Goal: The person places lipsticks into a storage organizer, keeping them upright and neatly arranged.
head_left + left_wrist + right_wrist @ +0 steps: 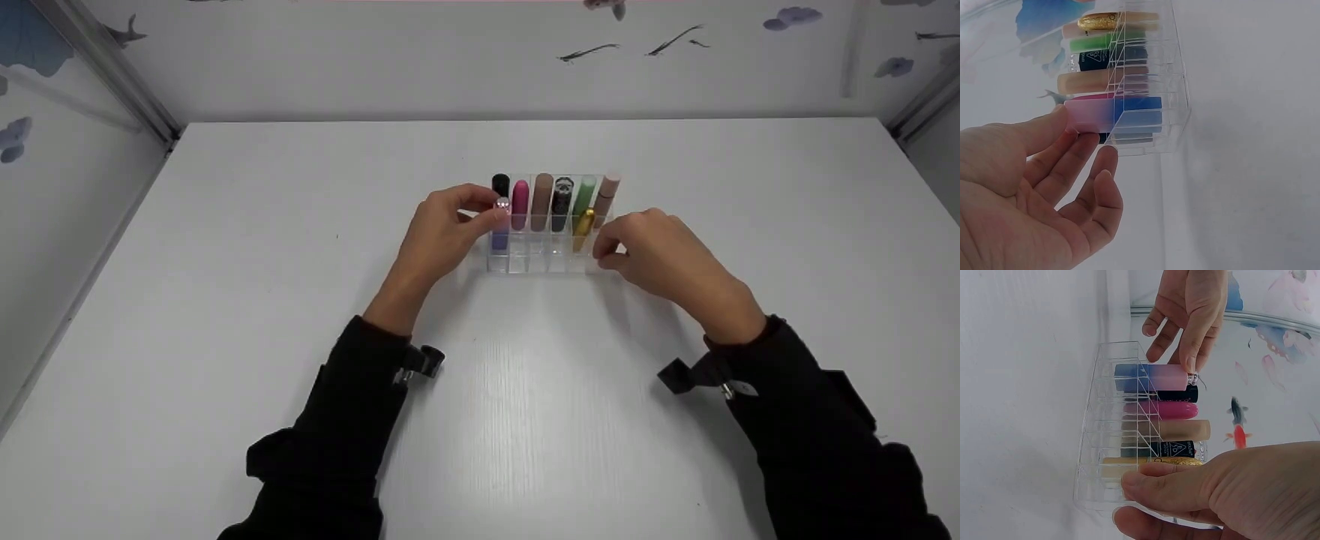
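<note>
A clear lipstick holder (536,262) with several compartments stands on the table, cosmetic tubes upright in it. At its left end my left hand (442,232) pinches the top of a pink-to-blue lipstick tube (1089,115) between thumb and fingers. The tube's blue lower end sits in a front compartment. My right hand (656,251) is at the opposite end, its curled thumb and fingers gripping the holder's side by a gold tube (1176,462). Behind stand a black tube (501,185), a magenta tube (520,202), a brown tube (541,201) and a green tube (584,193).
The holder stands on a white table (525,420), toward its far side. A pale wall (375,67) with painted prints rises behind the table. Dark sleeves with wrist-worn cameras cover both forearms.
</note>
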Tool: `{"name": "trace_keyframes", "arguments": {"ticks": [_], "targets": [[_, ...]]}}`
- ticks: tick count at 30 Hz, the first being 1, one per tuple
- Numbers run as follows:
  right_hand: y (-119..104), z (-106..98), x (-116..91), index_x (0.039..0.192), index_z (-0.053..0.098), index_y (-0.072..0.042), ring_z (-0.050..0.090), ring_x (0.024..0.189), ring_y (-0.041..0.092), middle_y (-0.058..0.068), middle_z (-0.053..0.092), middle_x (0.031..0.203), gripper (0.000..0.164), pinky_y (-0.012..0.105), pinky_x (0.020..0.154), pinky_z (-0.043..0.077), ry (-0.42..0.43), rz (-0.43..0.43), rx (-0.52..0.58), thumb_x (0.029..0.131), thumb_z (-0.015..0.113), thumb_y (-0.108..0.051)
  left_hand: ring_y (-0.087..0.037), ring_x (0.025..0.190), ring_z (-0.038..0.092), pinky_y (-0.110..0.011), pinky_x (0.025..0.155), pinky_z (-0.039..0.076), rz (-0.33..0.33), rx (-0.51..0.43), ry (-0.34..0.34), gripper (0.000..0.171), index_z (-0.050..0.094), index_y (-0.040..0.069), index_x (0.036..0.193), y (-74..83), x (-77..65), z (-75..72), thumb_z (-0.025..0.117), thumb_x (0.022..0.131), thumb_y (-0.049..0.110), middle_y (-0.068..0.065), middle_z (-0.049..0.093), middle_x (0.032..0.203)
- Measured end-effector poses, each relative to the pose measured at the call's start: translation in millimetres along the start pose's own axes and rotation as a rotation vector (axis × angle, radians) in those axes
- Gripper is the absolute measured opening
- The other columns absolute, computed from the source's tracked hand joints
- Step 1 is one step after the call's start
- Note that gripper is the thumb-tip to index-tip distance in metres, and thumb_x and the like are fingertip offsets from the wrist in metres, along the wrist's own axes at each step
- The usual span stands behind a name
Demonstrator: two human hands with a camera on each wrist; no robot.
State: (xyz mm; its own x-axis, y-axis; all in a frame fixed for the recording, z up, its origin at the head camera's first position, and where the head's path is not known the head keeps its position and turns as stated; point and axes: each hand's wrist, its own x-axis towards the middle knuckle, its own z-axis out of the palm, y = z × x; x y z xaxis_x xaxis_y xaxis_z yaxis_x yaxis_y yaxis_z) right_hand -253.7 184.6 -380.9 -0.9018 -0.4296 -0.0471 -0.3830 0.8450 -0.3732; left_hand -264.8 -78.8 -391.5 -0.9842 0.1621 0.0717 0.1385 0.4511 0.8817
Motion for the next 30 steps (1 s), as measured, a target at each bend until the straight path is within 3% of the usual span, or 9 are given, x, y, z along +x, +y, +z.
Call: {"name": "trace_keyframes", "arguments": {"ticks": [22,30], "targets": [[-0.3,-0.1,-0.1,0.092,0.078,-0.003,0.062,0.078,0.022,0.007,0.074,0.089,0.01,0.042,0.072,0.049,0.009,-0.009,0.0,0.088,0.073,0.004,-0.015,0.106,0.062,-0.028,0.093,0.048,-0.03,0.003,-0.03,0.03,0.072,0.008,0.121,-3.3,2.4,-1.9,0.074,0.095,0.022,-0.002,0.07,0.116],[1.5,0.0,-0.6,0.091,0.077,-0.003,0.061,0.078,0.023,0.007,0.073,0.088,0.01,0.041,0.072,0.048,0.023,-0.014,-0.005,0.087,0.072,0.004,-0.014,0.107,0.062,-0.028,0.094,0.047,-0.01,-0.012,-0.039,0.028,0.073,0.006,0.12,-2.7,2.8,-3.0,0.073,0.096,0.019,-0.004,0.071,0.115]]}}
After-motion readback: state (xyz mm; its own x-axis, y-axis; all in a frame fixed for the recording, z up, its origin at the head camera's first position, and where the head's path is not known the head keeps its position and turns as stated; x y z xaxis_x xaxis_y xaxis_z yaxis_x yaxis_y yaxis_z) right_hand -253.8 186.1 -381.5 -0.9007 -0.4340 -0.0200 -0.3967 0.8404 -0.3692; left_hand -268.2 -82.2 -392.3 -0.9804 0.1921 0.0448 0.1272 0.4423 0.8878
